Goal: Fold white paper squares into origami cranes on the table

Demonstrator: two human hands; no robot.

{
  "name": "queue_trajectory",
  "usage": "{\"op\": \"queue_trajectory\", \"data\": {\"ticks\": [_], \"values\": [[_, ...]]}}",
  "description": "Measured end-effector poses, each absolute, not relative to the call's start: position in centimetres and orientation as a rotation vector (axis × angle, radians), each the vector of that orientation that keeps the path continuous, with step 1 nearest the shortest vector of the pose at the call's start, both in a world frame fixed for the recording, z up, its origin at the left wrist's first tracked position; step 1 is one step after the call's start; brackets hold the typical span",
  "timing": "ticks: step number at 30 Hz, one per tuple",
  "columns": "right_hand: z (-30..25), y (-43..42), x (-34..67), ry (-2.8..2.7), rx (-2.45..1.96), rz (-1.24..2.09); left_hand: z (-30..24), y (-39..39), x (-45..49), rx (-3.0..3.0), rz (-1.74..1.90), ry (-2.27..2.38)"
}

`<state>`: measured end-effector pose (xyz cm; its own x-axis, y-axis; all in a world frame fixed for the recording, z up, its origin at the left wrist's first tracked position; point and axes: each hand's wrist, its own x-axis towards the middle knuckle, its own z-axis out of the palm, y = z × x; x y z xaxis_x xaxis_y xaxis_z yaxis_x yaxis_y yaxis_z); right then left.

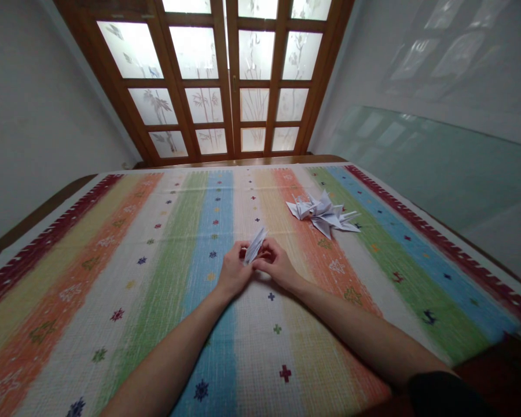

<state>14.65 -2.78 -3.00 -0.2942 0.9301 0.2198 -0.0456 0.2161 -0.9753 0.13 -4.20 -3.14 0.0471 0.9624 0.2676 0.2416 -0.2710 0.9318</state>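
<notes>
Between my two hands, a small folded piece of white paper (255, 245) stands up at a tilt, narrowing to a point at the top. My left hand (235, 267) grips it from the left side, fingers curled around its lower part. From the right, my right hand (278, 264) pinches the same paper, its thumb close to the left hand's fingertips. The lower end of the paper is partly hidden by the fingers. Farther off to the right lies a pile of folded white paper cranes (323, 213), with pointed wings and tips overlapping.
A striped, multicoloured tablecloth (156, 272) covers the table under my hands. Wooden doors with frosted panes (253, 104) stand beyond the far edge. A glass panel (417, 156) leans along the right wall. Something dark (503, 376) is at the lower right corner.
</notes>
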Motion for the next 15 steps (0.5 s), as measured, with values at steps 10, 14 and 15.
{"op": "queue_trajectory", "data": {"ticks": [10, 14, 15], "values": [[-3.58, -2.10, 15.15, -1.510, -0.881, 1.216, -2.85, -3.86, -0.52, 1.570, 1.267, 1.035], [-3.63, -1.99, 15.19, -1.492, -0.904, 1.226, -3.16, -3.79, -0.68, 1.678, 1.300, 1.086], [-3.63, -1.97, 15.17, -1.486, -0.917, 1.222, -3.26, -3.77, -0.70, 1.708, 1.300, 1.097]]}}
